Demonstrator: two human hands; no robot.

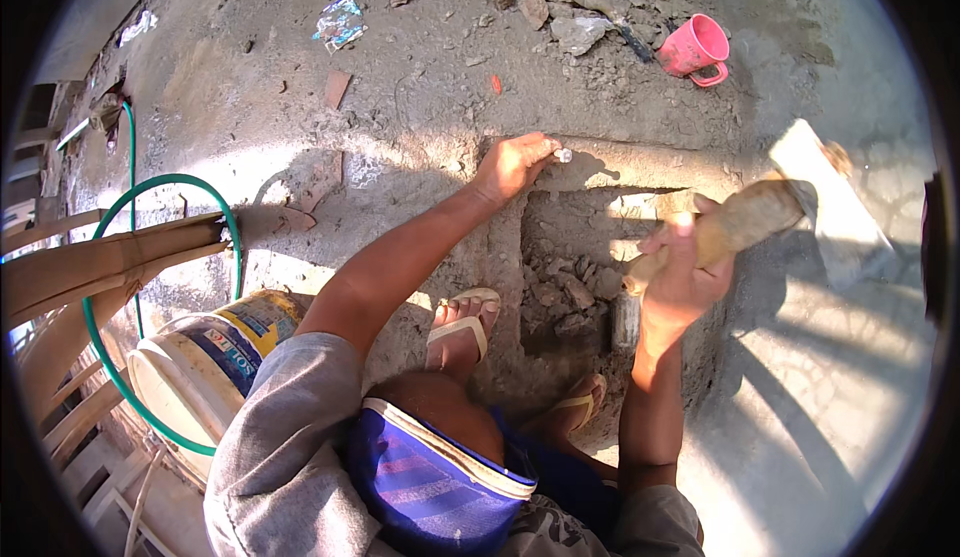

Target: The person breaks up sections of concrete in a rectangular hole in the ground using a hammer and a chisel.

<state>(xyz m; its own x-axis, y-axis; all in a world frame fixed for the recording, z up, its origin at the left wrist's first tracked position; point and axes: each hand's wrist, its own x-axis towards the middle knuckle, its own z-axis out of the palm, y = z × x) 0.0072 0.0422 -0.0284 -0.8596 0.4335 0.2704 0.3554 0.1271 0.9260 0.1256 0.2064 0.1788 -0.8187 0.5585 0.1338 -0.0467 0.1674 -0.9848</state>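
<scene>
My left hand (517,163) grips a metal rod, perhaps a chisel (563,156), whose bright round end shows above the fist; its lower part is hidden. The fist is at the upper left edge of a rectangular pit (570,219) broken into the concrete floor. My right hand (686,268) is wrapped around the thick wooden handle of a hatchet-like tool (757,216), raised to the right of the pit. Its broad pale blade (832,204) is blurred and glares in the sun. Rubble (570,287) lies in the pit.
A pink plastic mug (694,47) rests beside broken concrete chunks (581,32) at the top. On the left are a green hose (176,180), a plastic bucket (202,362) on its side and bamboo poles (112,261). My sandalled foot (465,324) stands at the pit's left edge.
</scene>
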